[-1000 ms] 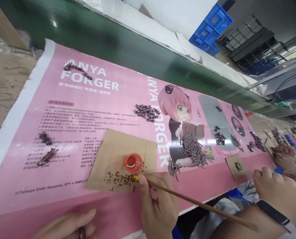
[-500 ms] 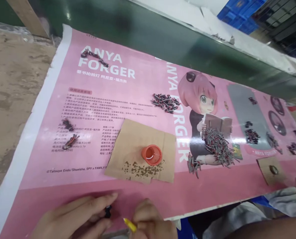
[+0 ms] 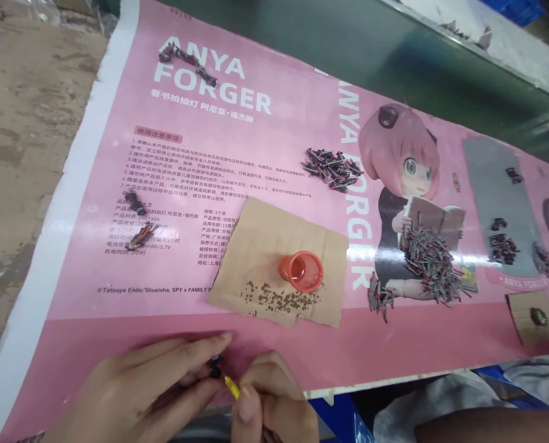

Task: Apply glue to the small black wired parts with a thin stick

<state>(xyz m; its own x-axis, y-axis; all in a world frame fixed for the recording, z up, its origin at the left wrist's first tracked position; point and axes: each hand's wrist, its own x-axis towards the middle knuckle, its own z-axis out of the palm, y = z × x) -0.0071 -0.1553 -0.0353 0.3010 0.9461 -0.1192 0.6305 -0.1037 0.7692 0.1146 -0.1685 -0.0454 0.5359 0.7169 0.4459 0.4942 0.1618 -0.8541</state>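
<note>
Black part [image 3: 215, 367], small and dark, pinched between the fingertips of the left hand [image 3: 149, 394] at the near edge of the pink poster [image 3: 117, 184]. The right hand [image 3: 274, 409] is closed on a stick whose yellow tip [image 3: 232, 387] touches or lies just beside the part; which of the two cannot be told. Beyond the hands, a cardboard sheet [image 3: 265, 240] lies on the poster and carries an orange cap [image 3: 301, 271] beside a scatter of brown spots [image 3: 279, 300]. Piles of grey and red-black wired pieces [image 3: 431, 261] lie farther right, another pile [image 3: 332, 167] behind the cardboard. A green belt [image 3: 348, 43] runs along the far edge.
</note>
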